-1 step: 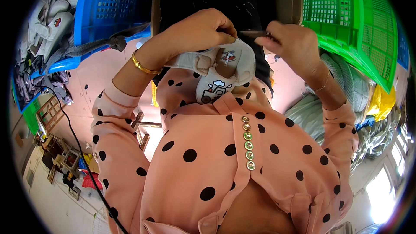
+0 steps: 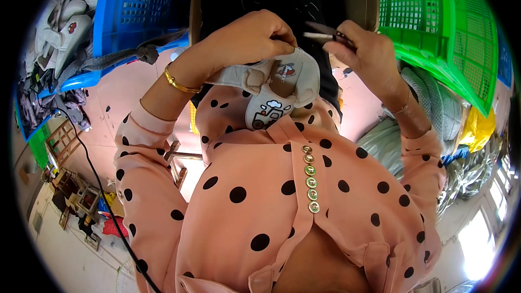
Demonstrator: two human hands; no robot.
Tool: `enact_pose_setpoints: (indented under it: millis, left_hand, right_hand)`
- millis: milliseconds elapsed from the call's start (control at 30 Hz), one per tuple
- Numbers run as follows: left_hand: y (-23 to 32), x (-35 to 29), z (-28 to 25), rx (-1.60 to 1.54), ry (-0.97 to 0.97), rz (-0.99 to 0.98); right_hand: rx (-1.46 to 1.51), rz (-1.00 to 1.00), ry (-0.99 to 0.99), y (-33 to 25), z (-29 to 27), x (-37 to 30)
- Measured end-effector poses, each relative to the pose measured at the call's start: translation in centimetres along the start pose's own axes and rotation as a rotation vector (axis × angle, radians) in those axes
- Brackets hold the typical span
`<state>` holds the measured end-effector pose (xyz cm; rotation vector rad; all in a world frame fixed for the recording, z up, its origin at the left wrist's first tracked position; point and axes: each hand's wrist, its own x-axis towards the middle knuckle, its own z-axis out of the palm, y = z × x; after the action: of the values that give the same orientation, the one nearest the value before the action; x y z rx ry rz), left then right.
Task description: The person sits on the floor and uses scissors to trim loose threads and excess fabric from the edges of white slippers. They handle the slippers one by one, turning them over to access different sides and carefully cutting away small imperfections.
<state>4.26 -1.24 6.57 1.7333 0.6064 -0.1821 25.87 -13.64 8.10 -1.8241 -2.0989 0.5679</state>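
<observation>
My left hand (image 2: 255, 38) is closed on the heel edge of a small pale grey cloth child's shoe (image 2: 268, 107). The shoe hangs toe toward me, with a car and a cloud on its toe and a small picture on its insole. A strap reaches out under my left wrist. My right hand (image 2: 369, 51) is wrapped round thread snips (image 2: 320, 36), whose two blades are spread and somewhat blurred. The blades are just right of my left fingertips and above the shoe, apart from it.
A blue plastic basket (image 2: 116, 11) stands at the far left, beside a heap of similar shoes (image 2: 70, 27). At the far right is a green plastic basket (image 2: 423, 16). Between them, an open carton (image 2: 369, 0) has dark cloth inside. Bagged goods (image 2: 380, 144) lie right.
The snips' blades have spread apart and my right hand has turned slightly, shifting the tips away from the shoe. My left hand and the shoe have stayed in place.
</observation>
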Motion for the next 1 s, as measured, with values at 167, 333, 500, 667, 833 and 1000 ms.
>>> enact_pose_setpoints:
  millis: [167,333,500,667,833,1000]
  left_hand:
    - [-0.4,0.1,-0.5,-0.01,0.025,0.063]
    - [-0.8,-1.0,-1.9,-0.055,0.07,0.123]
    - [-0.8,-4.6,-3.9,0.032,0.163,0.026]
    - [0.0,-6.4,-2.7,0.092,0.193,-0.085]
    - [-0.8,-6.4,-3.1,0.167,0.582,0.044]
    - [-0.4,-7.0,-8.2,0.892,1.183,0.325]
  right_hand:
    - [0.571,0.25,-0.098,-1.6,2.9,0.1]
    - [0.653,0.281,0.032,-2.2,4.6,0.3]
    - [0.61,0.252,0.09,-2.0,3.6,0.4]
    - [0.581,0.241,0.132,-2.5,3.8,0.8]
    - [0.568,0.286,0.176,-2.6,3.2,1.1]
    - [0.512,0.348,0.344,-3.1,-0.4,2.0]
